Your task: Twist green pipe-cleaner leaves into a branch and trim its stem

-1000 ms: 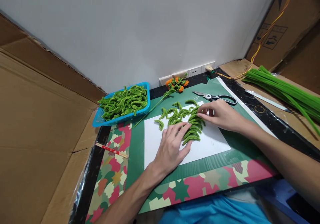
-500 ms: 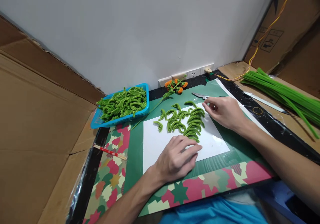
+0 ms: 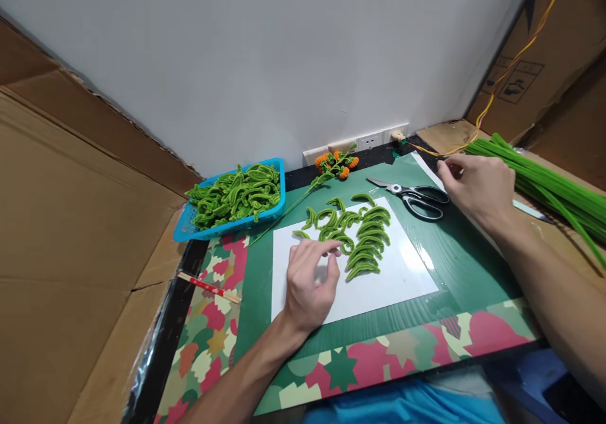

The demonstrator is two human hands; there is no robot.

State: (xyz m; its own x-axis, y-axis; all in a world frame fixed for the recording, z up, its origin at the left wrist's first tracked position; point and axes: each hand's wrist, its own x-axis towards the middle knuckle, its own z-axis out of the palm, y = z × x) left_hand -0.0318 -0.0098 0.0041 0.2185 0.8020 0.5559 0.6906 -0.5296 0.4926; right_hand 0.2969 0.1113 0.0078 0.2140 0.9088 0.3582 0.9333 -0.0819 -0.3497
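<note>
Over the white sheet, my left hand has its index finger and thumb stretched toward one another, tips a little apart beside a curled green chenille piece. More curled green pieces lie loosely at the sheet's upper left. To their right, several arched pieces form an overlapping column. My right hand is raised past the right edge of the green mat, fingers curled and pinched; whatever it holds, if anything, is hidden. Black-handled scissors lie spread to its left.
A blue basket heaped with green chenille pieces stands at the back left. Behind the sheet lies an orange-flowered chenille stem. Long green chenille stems are at right, chopsticks at left. Wall sockets and a yellow cable are behind.
My left hand has left the lower end of the column and moved left to the loose pieces. My right hand has moved right, uncovering the scissors.
</note>
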